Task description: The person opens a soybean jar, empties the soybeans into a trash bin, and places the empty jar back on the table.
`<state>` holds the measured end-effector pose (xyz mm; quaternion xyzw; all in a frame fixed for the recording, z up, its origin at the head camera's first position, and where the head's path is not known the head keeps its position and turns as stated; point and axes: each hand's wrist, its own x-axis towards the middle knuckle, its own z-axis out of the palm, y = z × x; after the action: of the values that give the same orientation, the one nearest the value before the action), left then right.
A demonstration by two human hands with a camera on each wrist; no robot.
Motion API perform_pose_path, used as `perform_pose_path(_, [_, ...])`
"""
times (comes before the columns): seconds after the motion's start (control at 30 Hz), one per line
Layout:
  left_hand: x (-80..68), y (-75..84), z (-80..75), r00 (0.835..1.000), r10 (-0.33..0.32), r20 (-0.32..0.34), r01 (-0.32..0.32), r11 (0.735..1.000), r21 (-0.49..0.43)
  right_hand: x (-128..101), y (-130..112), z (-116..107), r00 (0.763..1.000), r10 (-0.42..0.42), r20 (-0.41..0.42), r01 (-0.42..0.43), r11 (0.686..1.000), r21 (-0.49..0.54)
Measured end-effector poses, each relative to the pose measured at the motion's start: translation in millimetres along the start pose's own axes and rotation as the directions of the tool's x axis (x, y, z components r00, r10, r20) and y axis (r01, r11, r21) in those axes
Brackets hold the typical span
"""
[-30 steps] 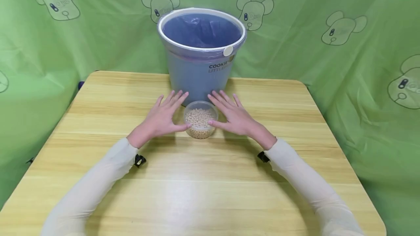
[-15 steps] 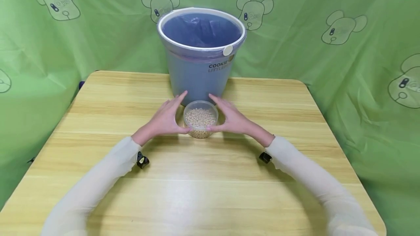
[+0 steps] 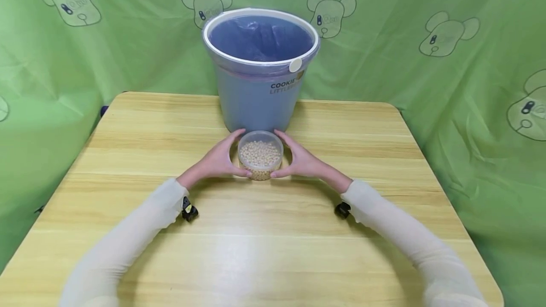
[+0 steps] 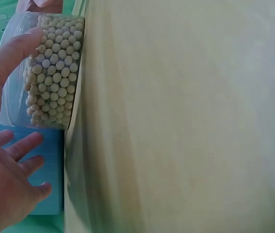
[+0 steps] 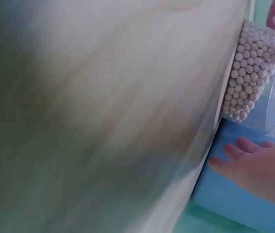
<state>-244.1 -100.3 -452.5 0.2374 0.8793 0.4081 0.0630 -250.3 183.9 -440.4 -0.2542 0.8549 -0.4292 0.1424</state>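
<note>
A round clear plastic tub (image 3: 261, 171) partly filled with small beige balls (image 3: 260, 151) stands on the table in front of a blue bin. My left hand (image 3: 215, 159) curves along its left side, and my right hand (image 3: 304, 160) mirrors it on the right. Both thumbs lie at the front wall of the tub, and the fingertips reach its back edge. In the left wrist view the thumb (image 4: 23, 46) overlaps the wall, while the other fingers (image 4: 28, 145) are spread beside the tub. The right wrist view shows loosely bent fingers (image 5: 232, 155) with a gap to the tub.
Directly behind the tub rises the blue bin (image 3: 258, 101), lined with a bag under a white rim. A wood-grain table (image 3: 264, 259) extends toward me. Green cloth (image 3: 141, 27) with printed bear heads surrounds the back and sides.
Both hands have lowered from above and in front of the bin to either side of the tub. Their fingers have drawn in toward it, and the thumbs have dropped along its front. The tub has stayed put.
</note>
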Motion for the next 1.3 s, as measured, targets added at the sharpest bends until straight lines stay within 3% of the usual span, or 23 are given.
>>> perform_pose_path(0.4, [2.4,-5.4,2.1,1.000,-0.007,0.016,0.008,0.998,-0.063,7.3,2.1,-1.6,0.998,-0.053,0.028,0.049,0.991,0.121])
perform_pose_path(0.73, [2.3,-5.2,2.9,0.999,0.007,-0.033,-0.011,0.994,-0.109,5.6,-3.1,-4.7,0.999,-0.047,0.019,0.042,0.978,0.205])
perform_pose_path(0.93, [-1.8,8.8,-3.5,0.996,0.014,-0.089,-0.031,0.980,-0.198,0.3,-17.7,-16.1,0.997,-0.077,-0.010,0.077,0.964,0.253])
perform_pose_path(1.1, [-3.0,27.3,-12.0,0.985,0.078,-0.155,-0.124,0.940,-0.317,-6.1,-36.6,-25.1,0.991,-0.126,-0.048,0.135,0.950,0.283])
perform_pose_path(1.3, [-4.2,47.6,-17.6,0.965,0.175,-0.198,-0.248,0.859,-0.449,-14.5,-59.2,-33.1,0.980,-0.173,-0.098,0.196,0.924,0.329])
